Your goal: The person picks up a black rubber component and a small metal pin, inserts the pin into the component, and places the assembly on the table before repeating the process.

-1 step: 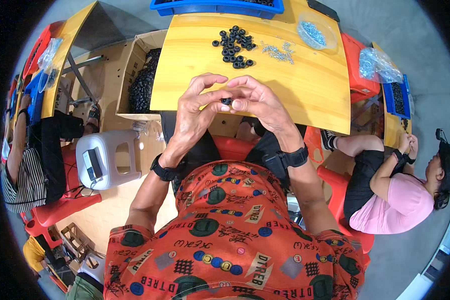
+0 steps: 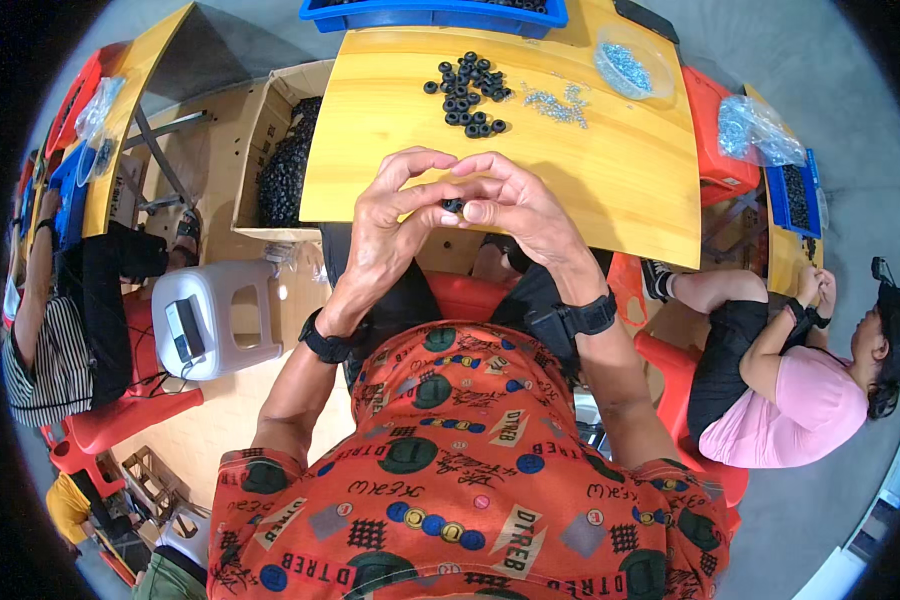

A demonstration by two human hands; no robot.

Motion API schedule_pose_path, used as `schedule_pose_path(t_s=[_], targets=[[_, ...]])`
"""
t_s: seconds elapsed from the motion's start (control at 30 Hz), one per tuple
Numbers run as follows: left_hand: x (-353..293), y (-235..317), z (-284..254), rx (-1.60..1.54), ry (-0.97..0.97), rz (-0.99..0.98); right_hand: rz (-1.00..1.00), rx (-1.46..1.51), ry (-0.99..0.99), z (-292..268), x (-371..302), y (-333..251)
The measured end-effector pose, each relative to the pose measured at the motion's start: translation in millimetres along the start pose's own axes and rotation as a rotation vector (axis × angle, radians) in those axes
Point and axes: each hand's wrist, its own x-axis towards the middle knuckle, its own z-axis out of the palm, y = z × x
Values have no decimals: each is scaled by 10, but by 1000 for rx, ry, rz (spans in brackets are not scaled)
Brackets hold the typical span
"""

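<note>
Above the near edge of the yellow table (image 2: 390,120), a small round black part (image 2: 453,204) is pinched between the fingertips of both hands. My left hand (image 2: 398,208) grips it from the left with thumb and index finger. From the other side my right hand (image 2: 532,215) closes its thumb and fingers on it. The fingers hide much of the part. Farther off on the table lies a loose group of black ring-shaped parts (image 2: 471,95). To the right of them several tiny clear or silvery pieces (image 2: 558,105) are scattered.
A clear tub of bluish small pieces (image 2: 625,68) stands at the table's far right. A blue tray (image 2: 435,18) sits at the far edge. Left of the table is a cardboard box (image 2: 253,160) full of black parts. Co-workers sit on both sides, one in a pink shirt (image 2: 790,410).
</note>
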Motion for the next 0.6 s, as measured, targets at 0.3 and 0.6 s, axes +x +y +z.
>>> schedule_pose_path(t_s=[0.3,0.6], targets=[[-84,-34,-35,-179,11,32,-52,12,-15,198,-45,52],[-92,137,-10,-177,-22,-7,-108,69,138,348,-152,90]])
